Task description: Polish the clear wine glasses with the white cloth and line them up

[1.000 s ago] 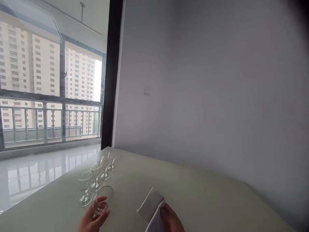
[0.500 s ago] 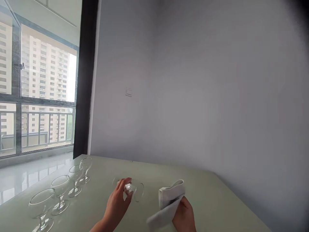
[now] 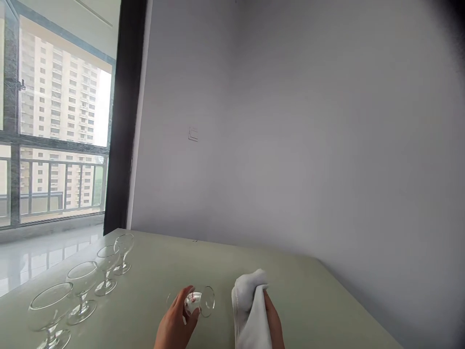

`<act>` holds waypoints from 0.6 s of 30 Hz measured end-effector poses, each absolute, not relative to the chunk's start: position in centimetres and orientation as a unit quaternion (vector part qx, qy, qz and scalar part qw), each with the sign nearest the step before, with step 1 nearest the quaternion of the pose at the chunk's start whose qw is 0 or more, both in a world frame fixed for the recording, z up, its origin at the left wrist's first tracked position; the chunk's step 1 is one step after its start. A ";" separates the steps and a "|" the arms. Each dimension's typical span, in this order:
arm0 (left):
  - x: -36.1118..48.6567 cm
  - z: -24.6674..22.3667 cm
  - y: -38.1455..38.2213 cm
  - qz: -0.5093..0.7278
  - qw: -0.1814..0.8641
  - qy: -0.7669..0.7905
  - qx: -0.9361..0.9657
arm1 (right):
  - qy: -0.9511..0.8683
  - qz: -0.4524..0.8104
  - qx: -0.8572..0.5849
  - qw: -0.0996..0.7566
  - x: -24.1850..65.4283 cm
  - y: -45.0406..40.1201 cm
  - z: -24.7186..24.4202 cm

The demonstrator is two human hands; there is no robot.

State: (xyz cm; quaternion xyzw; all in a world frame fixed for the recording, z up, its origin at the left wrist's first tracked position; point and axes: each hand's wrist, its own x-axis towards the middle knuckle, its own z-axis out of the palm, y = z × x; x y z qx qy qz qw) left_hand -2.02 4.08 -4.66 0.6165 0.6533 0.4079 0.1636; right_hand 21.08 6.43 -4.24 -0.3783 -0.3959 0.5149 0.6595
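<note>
My left hand (image 3: 178, 317) is closed around a stemmed drinking glass (image 3: 193, 301), which lies sideways in its grip with the round foot pointing right. Part of the bowl is hidden behind the fingers. To the right, my right hand (image 3: 274, 322) grips a white cloth (image 3: 250, 305), bunched at the top and hanging down in folds. Most of the right fingers are covered by the cloth. Cloth and glass are apart, with a strip of table between them.
Several stemmed glasses stand upright in a row along the table's left side, the nearest glass (image 3: 51, 310) at the lower left. The pale green table (image 3: 327, 300) meets a grey wall (image 3: 290, 145). A window (image 3: 54, 121) is at the left.
The glass has turned so its foot faces me more, and my left hand is slightly lower. The cloth has been shaken from a folded shape into a loose, hanging bunch. The view has shifted slightly.
</note>
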 end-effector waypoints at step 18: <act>-2.7 -4.9 4.2 0.325 0.166 0.647 0.670 | -0.756 0.201 -0.402 0.476 13.0 3.0 -5.9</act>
